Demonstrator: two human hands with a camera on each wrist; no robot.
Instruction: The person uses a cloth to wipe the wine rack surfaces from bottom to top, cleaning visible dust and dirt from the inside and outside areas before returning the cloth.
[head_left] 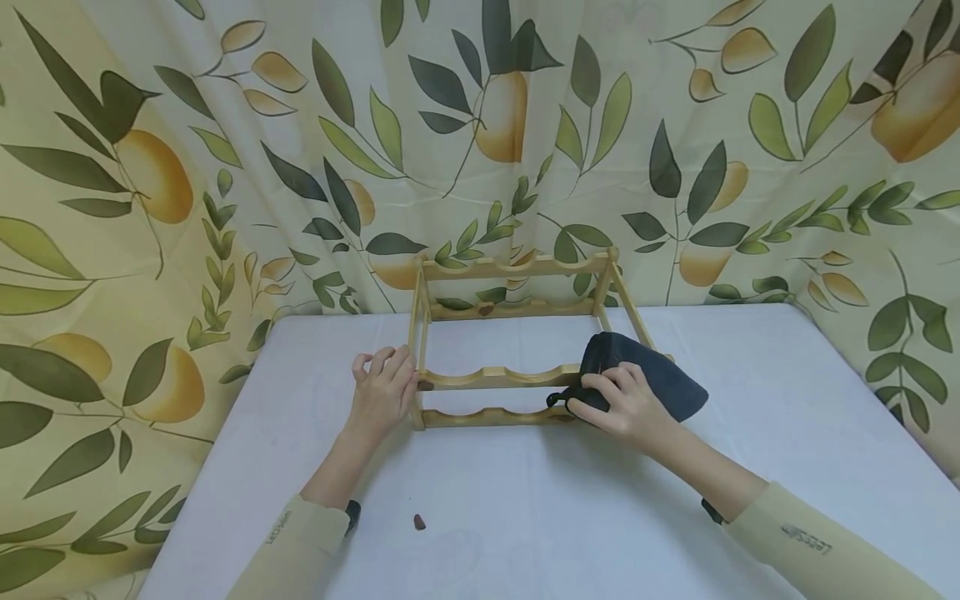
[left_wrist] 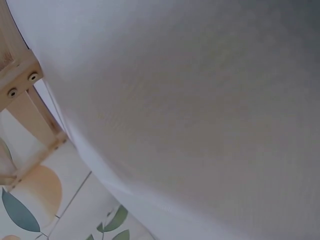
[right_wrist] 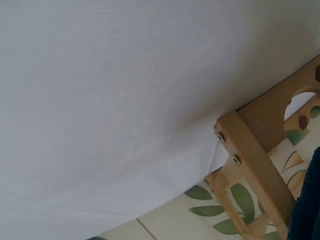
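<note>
A light wooden rack (head_left: 487, 379) with scalloped rails stands on the white-covered table. At its left front upright is my left hand (head_left: 382, 392), fingers bent around the wood. My right hand (head_left: 626, 404) grips a dark navy fabric bundle (head_left: 663, 375) with a small black loop at its near end. That bundle lies across the right end of the rack, over the front rails, and hides part of them. In the right wrist view, the rack's screwed corner (right_wrist: 232, 145) shows beside a strip of dark fabric (right_wrist: 307, 205). Neither wrist view shows fingers.
A small dark brown piece (head_left: 419, 522) lies on the white tablecloth (head_left: 495, 508) near the front. Behind the table hangs a curtain (head_left: 480, 125) printed with leaves and fruit, which also covers the left side.
</note>
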